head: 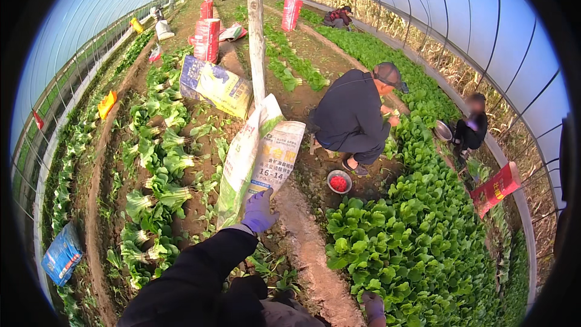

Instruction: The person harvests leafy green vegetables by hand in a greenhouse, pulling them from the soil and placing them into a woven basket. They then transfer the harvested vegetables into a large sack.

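Note:
My left hand, in a purple glove, reaches forward to the lower edge of a white and green woven fertilizer sack. Its thumb stands apart from the fingers, which overlap the sack; whether they touch it is not plain. The printed sack stands half upright near a wooden post. At the bottom right, my gloved right hand is at the edge of a dense bed of leafy greens. Leaves and the picture's rim partly hide it, so its grip is unclear.
A person squats ahead beside a metal bowl of red things. Others work at the right and far back. Bundled greens lie in rows at left. A blue-yellow sack and red sacks stand beyond.

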### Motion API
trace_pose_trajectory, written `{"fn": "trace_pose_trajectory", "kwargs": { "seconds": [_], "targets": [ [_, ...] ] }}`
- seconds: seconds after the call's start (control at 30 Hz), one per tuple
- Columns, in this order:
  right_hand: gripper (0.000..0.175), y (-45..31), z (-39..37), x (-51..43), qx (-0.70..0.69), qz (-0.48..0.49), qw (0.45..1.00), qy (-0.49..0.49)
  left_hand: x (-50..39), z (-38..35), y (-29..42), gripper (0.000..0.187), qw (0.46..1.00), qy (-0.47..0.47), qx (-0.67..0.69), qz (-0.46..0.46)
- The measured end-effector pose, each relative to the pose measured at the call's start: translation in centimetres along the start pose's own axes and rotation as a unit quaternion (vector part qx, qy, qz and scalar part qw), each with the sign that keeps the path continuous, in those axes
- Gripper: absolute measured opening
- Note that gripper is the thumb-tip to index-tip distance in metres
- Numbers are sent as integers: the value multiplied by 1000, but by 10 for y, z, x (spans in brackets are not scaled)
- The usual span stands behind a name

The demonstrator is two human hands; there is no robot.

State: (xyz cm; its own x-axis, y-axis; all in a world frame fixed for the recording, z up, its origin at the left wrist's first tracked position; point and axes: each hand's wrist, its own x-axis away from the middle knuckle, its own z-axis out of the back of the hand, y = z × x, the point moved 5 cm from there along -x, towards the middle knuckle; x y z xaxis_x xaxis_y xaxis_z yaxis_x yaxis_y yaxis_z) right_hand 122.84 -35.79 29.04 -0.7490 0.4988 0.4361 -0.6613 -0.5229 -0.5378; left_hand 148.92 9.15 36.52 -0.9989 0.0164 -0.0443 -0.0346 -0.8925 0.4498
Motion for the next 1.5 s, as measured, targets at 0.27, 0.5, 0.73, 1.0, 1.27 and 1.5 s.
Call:
{"fn": "trace_pose_trajectory", "kwargs": {
  "seconds": [0.27, 0.5, 0.73, 1.0, 1.27, 1.5],
  "targets": [
    [32, -113, -73, -66, -144, -34, 988, -36, -235, -35, -2, 84, 978, -40, -102, -178],
    [40, -142, -157, -44, -18, -227, 972, -58, -493, -119, -1, 67, 910, -106, -291, -274],
    [43, -193, -178, -9, -17, -338, 937, -86, -593, -123, -117, 74, 816, -216, -534, -41],
    [45, -190, -207, 57, -157, -377, 912, -22, -541, -93, -177, 20, 846, -172, -437, -251],
    [42, -147, -217, 155, -223, -403, 887, 35, -391, -37, 18, 26, 798, -288, -250, -467],
    [41, -38, -226, 297, -290, -402, 857, 140, -171, 56, 192, 20, 761, -227, -82, -602]
  ]
}}
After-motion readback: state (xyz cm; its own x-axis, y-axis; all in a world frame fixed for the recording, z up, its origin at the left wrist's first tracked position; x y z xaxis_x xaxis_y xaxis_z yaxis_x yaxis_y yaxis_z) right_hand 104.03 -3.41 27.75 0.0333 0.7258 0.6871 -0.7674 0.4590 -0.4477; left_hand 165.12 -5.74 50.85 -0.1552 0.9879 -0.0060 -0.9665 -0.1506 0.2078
